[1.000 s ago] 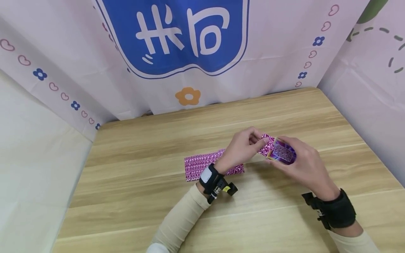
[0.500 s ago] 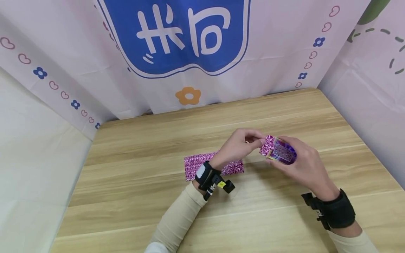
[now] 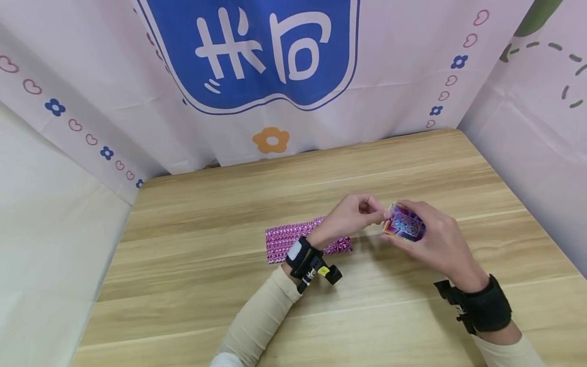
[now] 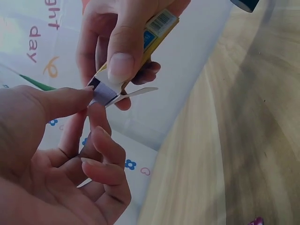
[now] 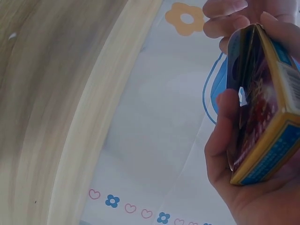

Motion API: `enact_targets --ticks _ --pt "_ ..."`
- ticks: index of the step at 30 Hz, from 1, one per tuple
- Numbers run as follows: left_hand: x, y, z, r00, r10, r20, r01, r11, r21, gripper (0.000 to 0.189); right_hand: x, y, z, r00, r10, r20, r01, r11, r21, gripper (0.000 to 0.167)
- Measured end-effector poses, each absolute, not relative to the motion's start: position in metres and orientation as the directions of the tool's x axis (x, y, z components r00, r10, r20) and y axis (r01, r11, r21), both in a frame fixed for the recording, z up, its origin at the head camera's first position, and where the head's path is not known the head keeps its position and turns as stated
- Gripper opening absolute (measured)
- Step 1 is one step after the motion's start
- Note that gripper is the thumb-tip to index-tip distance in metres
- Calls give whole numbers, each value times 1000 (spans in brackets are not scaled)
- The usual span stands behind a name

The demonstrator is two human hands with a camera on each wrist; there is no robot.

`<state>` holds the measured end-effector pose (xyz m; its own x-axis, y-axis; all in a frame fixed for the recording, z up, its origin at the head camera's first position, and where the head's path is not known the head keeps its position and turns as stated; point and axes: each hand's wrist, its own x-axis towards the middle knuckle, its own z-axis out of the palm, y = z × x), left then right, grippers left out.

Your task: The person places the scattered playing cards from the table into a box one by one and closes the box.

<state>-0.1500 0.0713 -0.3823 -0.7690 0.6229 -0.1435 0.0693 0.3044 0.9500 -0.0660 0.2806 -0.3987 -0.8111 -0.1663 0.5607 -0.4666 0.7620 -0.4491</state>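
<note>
A small card box (image 3: 406, 224), purple in front with a shiny panel, is gripped by my right hand (image 3: 437, 239) above the table. The right wrist view shows its yellow and blue edges and a barcode on one side. My left hand (image 3: 346, 218) reaches across to the box's open end. There, in the left wrist view, its thumb and index finger pinch the end, and a white flap (image 4: 140, 92) sticks out. Beneath the left wrist lies a row of overlapping cards (image 3: 285, 239) with pink-and-white patterned backs, partly hidden by the arm.
The wooden table (image 3: 192, 285) runs back to a white printed cloth (image 3: 403, 97) with a blue emblem. Pale cloth also closes off the left and right sides. Both wrists wear black straps with small cameras.
The pink-patterned cards that stuck out of the box's end no longer show there in the head view. My left fingers drew back slightly, then moved right and down to the box's end.
</note>
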Motion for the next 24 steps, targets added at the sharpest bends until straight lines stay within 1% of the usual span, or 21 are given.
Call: enact_targets --ticks 4,7,9,11,12,13,14,15,17,19,21,24 --pt "-151 70 -383 -761 629 -159 70 323 944 16 -66 280 -399 -814 -177 553 -469 761 -448 74" --pt "-154 68 -382 -730 664 -162 86 324 942 17 -65 280 -399 -806 -179 564 -486 744 -459 74" --pt "-158 65 -381 -703 694 -153 143 350 926 19 -66 281 -398 -796 -178 579 -500 733 -462 75" --pt "-161 60 -379 -685 710 -163 216 412 885 26 -66 281 -398 -788 -172 592 -508 725 -466 76" --pt "-163 57 -378 -684 710 -169 269 461 846 31 -66 281 -397 -786 -170 595 -510 723 -467 77" --pt "-165 53 -378 -689 702 -179 332 526 783 37 -67 282 -397 -786 -169 595 -508 726 -464 77" --pt "-166 50 -378 -707 681 -191 391 601 697 44 -67 282 -397 -788 -169 591 -504 729 -464 77" --pt "-166 46 -378 -729 649 -215 424 675 604 51 -67 281 -397 -792 -168 587 -500 730 -465 78" --pt "-166 40 -380 -768 579 -275 448 792 415 67 -67 281 -397 -800 -171 575 -494 732 -470 78" --pt "-166 35 -383 -792 517 -324 444 852 276 80 -66 280 -398 -808 -170 565 -487 732 -476 78" --pt "-167 33 -388 -796 483 -366 427 876 226 86 -66 280 -398 -812 -168 560 -483 732 -481 79" --pt "-169 33 -395 -771 512 -380 450 859 243 85 -65 279 -398 -816 -170 552 -477 738 -478 78"
